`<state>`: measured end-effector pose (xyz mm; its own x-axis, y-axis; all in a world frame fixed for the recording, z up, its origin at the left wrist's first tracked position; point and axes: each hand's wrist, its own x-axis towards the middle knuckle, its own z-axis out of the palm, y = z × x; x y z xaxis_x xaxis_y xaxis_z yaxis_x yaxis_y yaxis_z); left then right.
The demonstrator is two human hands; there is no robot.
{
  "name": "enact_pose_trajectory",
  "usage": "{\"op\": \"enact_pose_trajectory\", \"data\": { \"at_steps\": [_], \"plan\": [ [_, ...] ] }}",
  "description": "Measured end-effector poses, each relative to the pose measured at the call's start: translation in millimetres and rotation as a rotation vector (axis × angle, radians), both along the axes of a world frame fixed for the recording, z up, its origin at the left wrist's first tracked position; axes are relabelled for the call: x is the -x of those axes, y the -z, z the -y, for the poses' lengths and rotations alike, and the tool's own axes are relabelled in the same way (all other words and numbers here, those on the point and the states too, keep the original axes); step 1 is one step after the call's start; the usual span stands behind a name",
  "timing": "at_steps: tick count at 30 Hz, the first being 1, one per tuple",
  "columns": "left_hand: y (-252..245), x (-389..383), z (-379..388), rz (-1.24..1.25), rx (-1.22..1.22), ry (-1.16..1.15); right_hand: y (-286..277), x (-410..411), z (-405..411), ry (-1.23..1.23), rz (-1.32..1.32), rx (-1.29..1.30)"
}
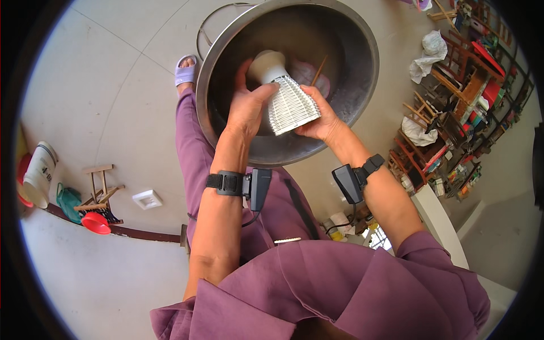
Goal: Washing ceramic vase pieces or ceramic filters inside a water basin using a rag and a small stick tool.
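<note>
Both hands hold a white, wicker-textured vase (293, 104) tilted over a large metal basin (265, 153). My left hand (248, 106) grips it near the neck, thumb on the woven side and fingers partly under the murky water (293, 32). The flared end of the vase dips into that water. At the wide woven end, my right hand (321, 114) clasps the edge, some fingers hidden beneath it. Behind the vase, a pale pinkish thing (304, 72), perhaps a cloth, lies in the water. A thin wooden stick (319, 70) slants up beside it.
A purple-slippered foot (185, 72) rests left of the basin. Further left are a small folding stool (100, 189), a red bowl (96, 223), a green bag (69, 202) and a white bucket (40, 174). Wooden stools and chairs (463, 93) crowd the right side.
</note>
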<state>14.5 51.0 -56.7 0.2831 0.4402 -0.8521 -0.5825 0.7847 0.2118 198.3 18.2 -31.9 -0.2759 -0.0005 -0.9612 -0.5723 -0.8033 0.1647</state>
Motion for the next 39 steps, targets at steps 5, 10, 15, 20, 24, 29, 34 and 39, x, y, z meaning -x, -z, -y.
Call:
{"op": "enact_pose_trajectory", "data": {
  "at_steps": [5,10,15,20,24,29,34,39],
  "plan": [
    [-6.4,-9.8,4.7,-0.044,-0.032,0.156,1.0,-1.5,26.1,0.11,-0.057,-0.062],
    [-1.9,-11.4,13.5,-0.023,-0.001,0.152,9.3,4.5,39.9,0.085,-0.042,-0.152],
    [0.4,-16.1,25.8,-0.031,-0.104,0.107,4.8,5.5,27.9,-0.211,0.109,-0.144],
    [-3.4,-17.5,23.5,-0.015,-0.017,0.044,-10.9,6.1,2.2,-0.576,0.228,-0.089],
    [1.7,-16.5,26.8,0.043,-0.048,0.066,-5.9,7.5,-1.5,-0.541,0.171,-0.092],
    [-1.3,-16.9,25.7,0.013,-0.067,0.066,8.3,6.6,7.6,-0.321,0.157,-0.16],
    [2.9,-18.9,29.3,0.032,-0.057,0.046,11.7,7.2,4.7,-0.251,0.132,-0.079],
    [1.1,-20.9,24.5,-0.018,-0.062,0.067,10.8,12.7,0.2,-0.206,0.165,-0.053]
  ]
}}
